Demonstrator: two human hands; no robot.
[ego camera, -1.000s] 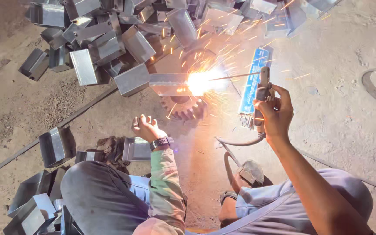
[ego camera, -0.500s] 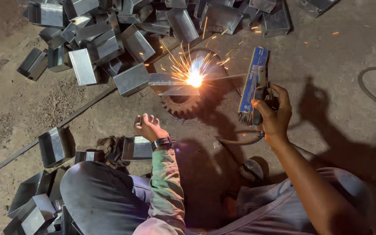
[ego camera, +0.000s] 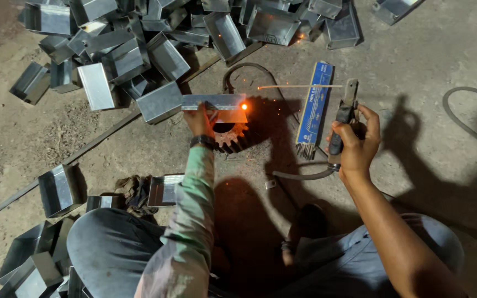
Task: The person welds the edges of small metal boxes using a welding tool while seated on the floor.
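Seen from the head camera, the left hand [ego camera: 201, 118] grips a flat grey sheet-metal piece [ego camera: 215, 102] lying across a rusty toothed gear [ego camera: 233, 138] on the dirt floor [ego camera: 415, 66], a weld spot [ego camera: 244, 106] glowing orange at its right end. The right hand [ego camera: 354, 146] clenches a black welding electrode holder [ego camera: 344, 118], its thin rod [ego camera: 299, 86] pointing left, clear of the metal. A blue electrode packet [ego camera: 314, 110] lies between them; grey open metal boxes [ego camera: 161, 38] are heaped behind.
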